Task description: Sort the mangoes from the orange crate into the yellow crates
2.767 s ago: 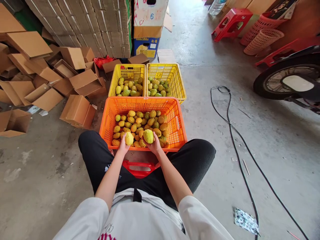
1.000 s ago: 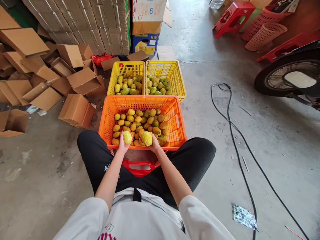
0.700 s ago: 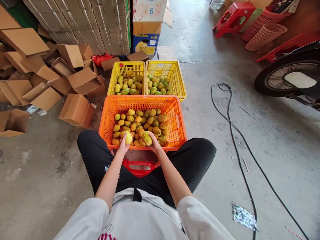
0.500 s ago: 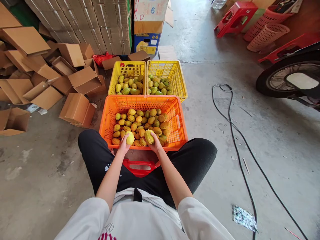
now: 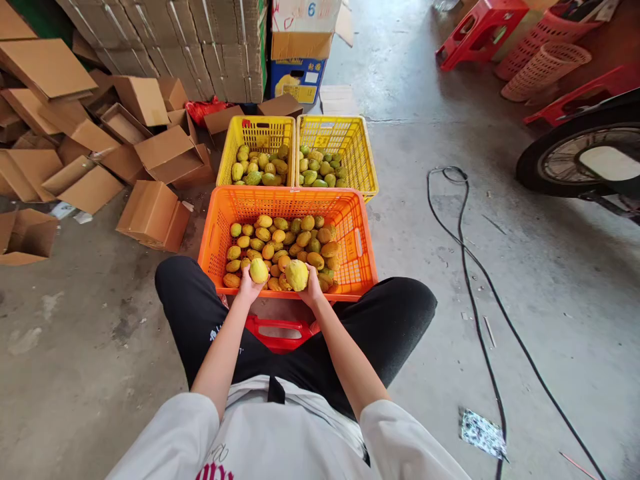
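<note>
My left hand (image 5: pixel 249 287) is closed around a small yellow papaya (image 5: pixel 259 271). In my right hand (image 5: pixel 312 288) is a larger, lumpy yellow-green papaya (image 5: pixel 297 275), gripped from its right side. The two fruits are held a little apart, above the near side of an orange plastic crate (image 5: pixel 369 267). Inside that crate lie several green, yellow and orange papayas (image 5: pixel 267 252). Behind it stand a left yellow crate (image 5: pixel 225 157) and a right yellow crate (image 5: pixel 369 160), both holding greener papayas.
Under the orange crate's near edge shows a red plastic stool (image 5: pixel 277 341), between my knees. Cardboard boxes (image 5: pixel 155 213) are heaped at left, beside stacked flattened cartons (image 5: pixel 225 53). A black cable (image 5: pixel 467 267) crosses the floor at right, near a motorbike wheel (image 5: pixel 565 160).
Both papayas stay in my hands; the right one has been turned, showing a different side, and my right fingers have shifted around it. The camera view has moved slightly.
</note>
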The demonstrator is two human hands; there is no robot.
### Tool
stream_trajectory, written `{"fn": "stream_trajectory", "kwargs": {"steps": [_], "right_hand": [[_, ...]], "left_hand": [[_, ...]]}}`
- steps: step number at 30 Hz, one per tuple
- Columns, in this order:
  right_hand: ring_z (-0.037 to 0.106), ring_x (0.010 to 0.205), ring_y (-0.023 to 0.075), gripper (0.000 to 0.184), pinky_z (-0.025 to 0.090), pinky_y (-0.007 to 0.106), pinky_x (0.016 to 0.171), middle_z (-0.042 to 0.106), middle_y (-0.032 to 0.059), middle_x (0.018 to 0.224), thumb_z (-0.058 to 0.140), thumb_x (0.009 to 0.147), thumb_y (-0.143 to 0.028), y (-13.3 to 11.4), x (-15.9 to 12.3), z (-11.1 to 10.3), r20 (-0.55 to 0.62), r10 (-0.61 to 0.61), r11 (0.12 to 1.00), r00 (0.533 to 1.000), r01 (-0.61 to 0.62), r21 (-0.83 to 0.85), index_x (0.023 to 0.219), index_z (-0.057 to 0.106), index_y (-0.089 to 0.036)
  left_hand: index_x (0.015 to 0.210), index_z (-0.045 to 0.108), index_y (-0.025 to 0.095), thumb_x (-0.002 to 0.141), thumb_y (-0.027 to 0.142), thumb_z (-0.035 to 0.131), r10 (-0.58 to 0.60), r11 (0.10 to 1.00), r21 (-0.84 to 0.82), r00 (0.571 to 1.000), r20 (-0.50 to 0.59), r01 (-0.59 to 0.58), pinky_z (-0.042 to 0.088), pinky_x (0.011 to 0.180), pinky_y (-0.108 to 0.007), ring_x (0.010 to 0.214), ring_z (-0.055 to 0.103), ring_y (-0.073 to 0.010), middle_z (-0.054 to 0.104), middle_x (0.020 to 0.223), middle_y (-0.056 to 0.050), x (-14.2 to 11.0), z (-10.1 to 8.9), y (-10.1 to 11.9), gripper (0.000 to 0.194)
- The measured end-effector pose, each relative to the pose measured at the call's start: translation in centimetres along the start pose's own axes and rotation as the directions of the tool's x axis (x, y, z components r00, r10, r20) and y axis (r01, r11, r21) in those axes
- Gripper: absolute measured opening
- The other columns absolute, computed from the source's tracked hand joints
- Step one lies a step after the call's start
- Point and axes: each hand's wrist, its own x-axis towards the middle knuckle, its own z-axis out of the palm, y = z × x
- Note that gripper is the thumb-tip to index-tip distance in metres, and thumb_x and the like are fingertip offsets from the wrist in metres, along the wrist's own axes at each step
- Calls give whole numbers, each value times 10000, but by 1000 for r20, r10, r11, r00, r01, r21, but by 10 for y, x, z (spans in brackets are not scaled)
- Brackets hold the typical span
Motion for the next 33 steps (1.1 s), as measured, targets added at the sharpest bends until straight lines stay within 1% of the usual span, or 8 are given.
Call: {"fn": "stream_trajectory", "kwargs": {"steps": [4,9,13,16,19,22,28,33], "right_hand": [[773,853,255,306,668,377,736,786,67,872,660,903,-511,4,3,-6,-5,-33,999,999,33,-36,995,697,-223],[755,782,220,313,668,362,692,762,-13,843,841,754,-285,7,6,-10,-5,-225,968,974,223,-115,994,642,-266],[762,741,237,267,663,386,677,765,2,816,776,806,-373,4,5,-10,14,-175,976,984,176,-125,992,622,-259],[775,791,255,244,654,378,700,781,35,828,709,851,-420,2,4,-9,22,-160,977,987,161,-137,992,636,-235],[776,859,245,258,634,318,711,797,64,853,655,890,-430,1,3,-9,17,-149,979,989,150,-140,1011,674,-203],[774,821,220,248,614,273,669,803,54,855,629,903,-417,0,4,-9,-25,-100,988,995,97,-119,1007,697,-202],[777,752,245,335,613,343,637,799,60,841,466,951,-441,-4,4,-4,-12,-29,999,1000,29,-23,981,708,-212],[777,722,238,310,614,346,602,797,37,836,445,983,-426,-5,0,3,-20,11,999,1000,-10,43,1014,687,-235]], "left_hand": [[1062,690,206,940,470,523,5,1000,-29,1000,-15,-6,580,786,-331,908,719,-233,730,877,-87,-1,1,2,335],[1025,685,191,989,430,442,-48,996,-71,998,-29,46,592,789,-339,856,718,-215,718,852,-86,-8,5,5,342],[1031,666,210,926,408,607,-4,996,-84,1000,-27,2,579,826,-324,893,716,-204,713,891,-62,-13,6,5,232],[1066,643,232,854,329,711,54,995,-78,998,-35,-56,566,839,-308,896,716,-191,709,888,-35,-16,7,4,243],[1036,640,229,857,292,693,60,994,-91,997,-41,-64,563,817,-290,866,713,-181,706,864,-33,-19,9,4,198],[969,643,216,864,289,675,41,992,-117,999,-28,-44,559,805,-283,830,700,-169,703,858,-38,-22,11,6,132],[930,647,196,870,273,651,34,990,-137,999,-15,-36,562,776,-281,762,680,-153,708,837,-45,-25,13,7,97],[923,655,202,868,270,653,29,991,-134,999,-12,-31,567,767,-281,769,685,-162,706,822,-44,-24,12,7,88]]}}
